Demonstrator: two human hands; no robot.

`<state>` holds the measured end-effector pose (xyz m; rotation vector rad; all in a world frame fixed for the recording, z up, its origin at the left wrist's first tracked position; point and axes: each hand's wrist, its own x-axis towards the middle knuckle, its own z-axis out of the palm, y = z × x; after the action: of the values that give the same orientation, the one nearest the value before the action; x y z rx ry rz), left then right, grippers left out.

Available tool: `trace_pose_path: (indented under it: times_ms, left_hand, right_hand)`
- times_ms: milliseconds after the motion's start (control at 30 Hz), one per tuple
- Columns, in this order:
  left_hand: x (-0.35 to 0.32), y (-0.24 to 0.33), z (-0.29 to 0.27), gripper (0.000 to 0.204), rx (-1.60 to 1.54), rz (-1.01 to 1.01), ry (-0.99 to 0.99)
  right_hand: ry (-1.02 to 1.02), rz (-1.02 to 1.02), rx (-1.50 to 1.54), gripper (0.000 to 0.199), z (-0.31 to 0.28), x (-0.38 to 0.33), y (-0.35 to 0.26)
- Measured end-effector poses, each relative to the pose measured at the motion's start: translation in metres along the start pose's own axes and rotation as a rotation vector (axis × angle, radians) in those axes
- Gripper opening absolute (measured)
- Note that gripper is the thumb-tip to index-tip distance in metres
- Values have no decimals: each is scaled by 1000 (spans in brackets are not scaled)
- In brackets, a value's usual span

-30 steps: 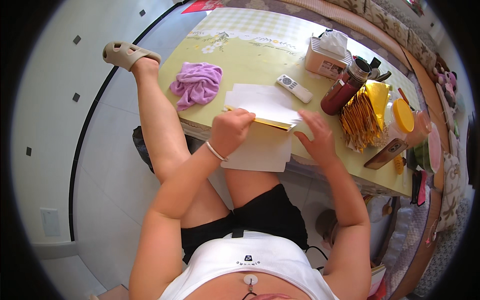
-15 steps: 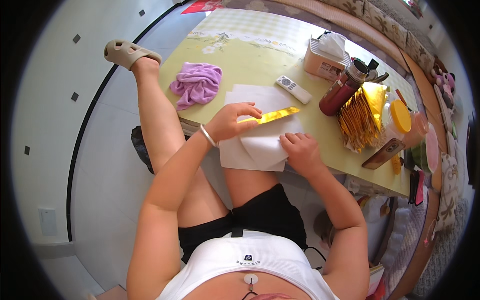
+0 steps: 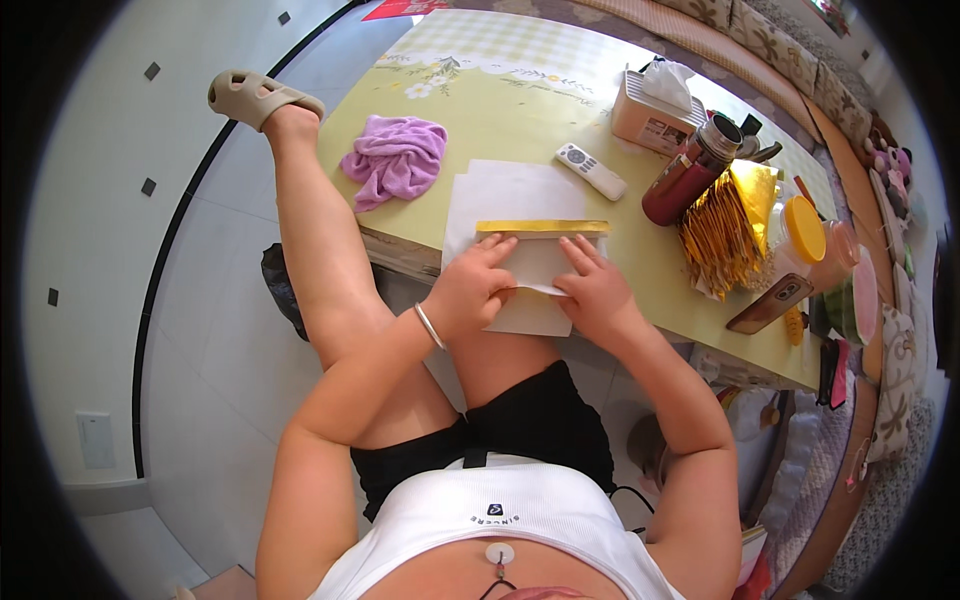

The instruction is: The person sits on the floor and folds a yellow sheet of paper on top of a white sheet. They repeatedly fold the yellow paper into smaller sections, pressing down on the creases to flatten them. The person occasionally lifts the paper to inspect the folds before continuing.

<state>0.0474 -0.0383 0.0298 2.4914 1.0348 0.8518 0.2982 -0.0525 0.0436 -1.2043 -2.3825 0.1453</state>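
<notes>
At the table's near edge, your left hand (image 3: 478, 285) and right hand (image 3: 592, 290) press flat, fingers spread, pinning a gold-edged folded paper sheet (image 3: 540, 255) on white sheets (image 3: 500, 190); beyond lie a remote (image 3: 590, 171) and purple cloth (image 3: 393, 158).

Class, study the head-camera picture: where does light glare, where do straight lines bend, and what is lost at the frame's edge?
Head view: sunlight glares off the gold foil sheet and brightens the yellow table; the floor's dark border line curves from fisheye distortion; the corners fall into a black rim; both hands, left hand and right hand, stay sharp.
</notes>
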Motion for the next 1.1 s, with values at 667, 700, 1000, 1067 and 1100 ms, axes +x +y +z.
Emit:
trace_pose_path:
  times_ms: [667,700,1000,1067,1100]
  left_hand:
    - [51,-11,11,33,394,-248,292]
    - [50,-11,13,37,377,-89,268]
    - [23,6,42,82,412,60,-223]
    - [20,5,42,85,443,55,-240]
    - [20,5,42,86,459,52,-249]
  right_hand:
    - [382,390,50,21,38,17,58]
    - [381,391,47,21,38,17,57]
    - [419,416,58,24,38,15,56]
    - [455,392,57,23,41,13,57]
    - [472,379,56,23,41,13,58]
